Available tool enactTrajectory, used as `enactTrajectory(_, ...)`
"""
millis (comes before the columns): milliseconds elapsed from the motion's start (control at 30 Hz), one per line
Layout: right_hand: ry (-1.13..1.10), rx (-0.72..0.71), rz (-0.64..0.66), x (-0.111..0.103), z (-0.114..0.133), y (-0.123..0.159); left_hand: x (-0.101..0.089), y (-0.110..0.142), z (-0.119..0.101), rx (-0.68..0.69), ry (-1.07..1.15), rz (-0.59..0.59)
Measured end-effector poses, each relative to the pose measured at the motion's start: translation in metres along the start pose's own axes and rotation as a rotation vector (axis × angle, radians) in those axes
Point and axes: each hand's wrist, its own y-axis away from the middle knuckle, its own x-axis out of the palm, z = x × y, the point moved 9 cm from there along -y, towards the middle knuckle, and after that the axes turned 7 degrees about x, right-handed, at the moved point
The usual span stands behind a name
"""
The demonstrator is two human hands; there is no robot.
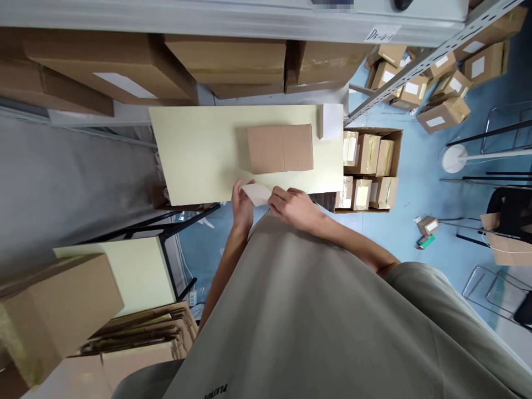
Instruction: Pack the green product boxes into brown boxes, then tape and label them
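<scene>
Close to my body, just off the near edge of the pale table [199, 149], I hold a small white paper label [256, 194] between both hands. My left hand [242, 208] pinches its left end, thumb and fingers closed. At the right end, my right hand [293, 208] grips the paper with curled fingers. A closed brown cardboard box [280, 148] lies flat on the table beyond my hands, touched by neither. On the table's far right corner sits a white stack [331, 121], which looks like labels or paper.
Above the table's far side runs a metal shelf [249, 22] with large cartons [226, 61] beneath. An open carton [394, 166] of small boxes stands right of the table. Flattened cardboard [145, 338] is stacked at lower left. More labelled boxes [444, 113] lie on the blue floor.
</scene>
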Motion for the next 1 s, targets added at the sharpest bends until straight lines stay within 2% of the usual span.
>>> enactTrajectory(100, -0.082, 0.015, -0.04, 0.0, 0.006, 0.01, -0.006, -0.001, 0.005, -0.031, 0.013, 0.0)
enactTrajectory(233, -0.28, 0.174, -0.128, -0.011, -0.018, 0.012, -0.008, -0.001, 0.001, 0.001, -0.012, 0.01)
enactTrajectory(400, -0.572, 0.461, -0.286, -0.019, -0.09, 0.003, -0.001, -0.018, -0.008, 0.026, -0.121, 0.014)
enactTrajectory(533, -0.758, 0.675, -0.299, 0.0, -0.155, -0.016, 0.02, -0.056, -0.02, 0.071, -0.232, 0.087)
enactTrajectory(667, -0.727, 0.761, -0.269, 0.016, -0.199, -0.043, 0.042, -0.103, -0.032, 0.112, -0.415, 0.126)
enactTrajectory(767, -0.644, 0.802, -0.222, 0.021, -0.219, -0.06, 0.055, -0.128, -0.036, 0.119, -0.52, 0.142)
enactTrajectory(1000, -0.542, 0.826, -0.14, 0.03, -0.233, -0.085, 0.057, -0.143, -0.032, 0.094, -0.579, 0.135)
